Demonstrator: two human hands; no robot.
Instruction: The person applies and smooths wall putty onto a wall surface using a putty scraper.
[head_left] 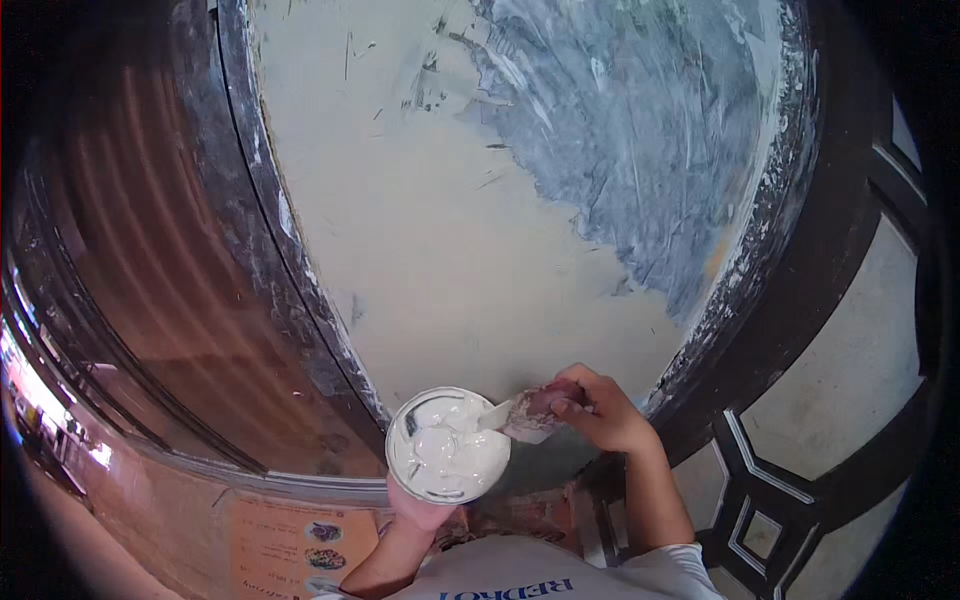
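Observation:
A round tub [391, 462] of glossy white paste [448, 452] rests in my left hand [420, 511], which is closed around it from below; most of its fingers are hidden under the tub. My right hand [601, 415] grips a paste-crusted putty knife [528, 416] at the tub's right side. White paste coats the blade, and its tip is at the paste by the rim. Just beyond both hands is a large panel [440, 270], smooth and cream-coloured on the left and bottom. Its upper right bears a streaky blue-grey patch [650, 150] with a ragged edge.
Dark frame strips [745, 255] spotted with white border the panel. To the left is a brown, glossy ribbed pane [130, 230]. At right stands dark latticework [790, 520] with pale panels. An orange sheet with pictures [265, 550] shows at the lower left.

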